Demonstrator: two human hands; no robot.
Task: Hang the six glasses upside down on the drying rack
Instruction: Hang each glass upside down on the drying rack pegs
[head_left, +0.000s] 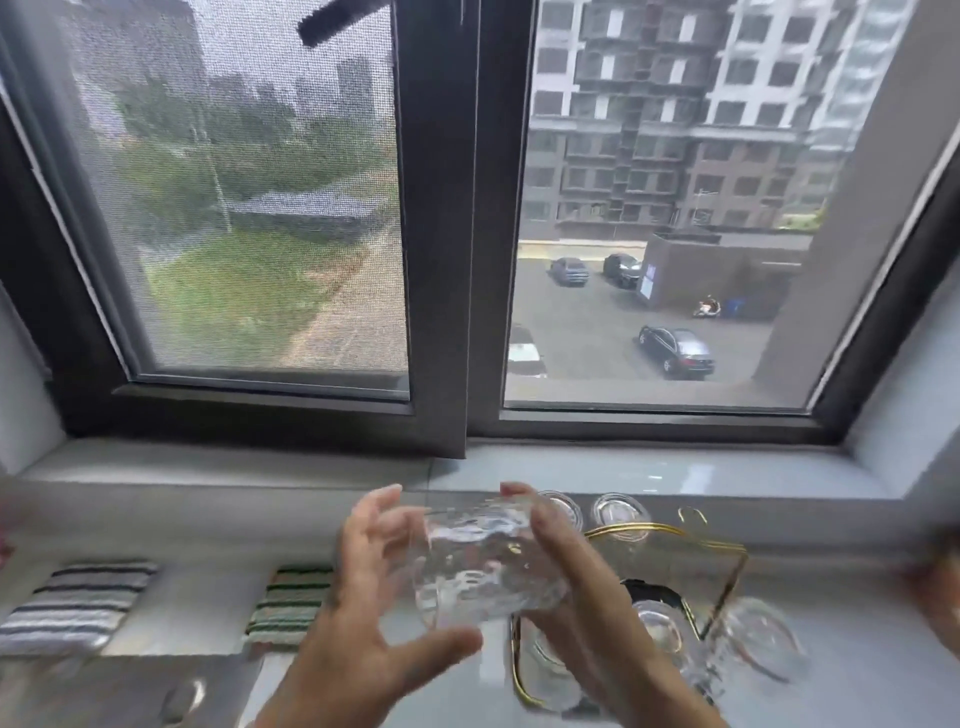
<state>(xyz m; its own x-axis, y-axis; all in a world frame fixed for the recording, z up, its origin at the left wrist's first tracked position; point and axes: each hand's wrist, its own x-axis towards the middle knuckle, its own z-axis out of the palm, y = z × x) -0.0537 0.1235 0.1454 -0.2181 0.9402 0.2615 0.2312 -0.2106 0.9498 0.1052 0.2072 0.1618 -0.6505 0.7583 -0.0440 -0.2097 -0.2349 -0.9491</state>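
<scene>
No text, label, brand, number or sign can be read anywhere in view.

glass (483, 561) clear; rack (727, 577) gold; left cloth (78, 603) grey-striped; right cloth (291, 597) green-striped

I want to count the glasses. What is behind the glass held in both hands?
Behind the held glass stands the gold drying rack, with two upturned glasses at its far side. The right hand covers part of the rack.
</scene>
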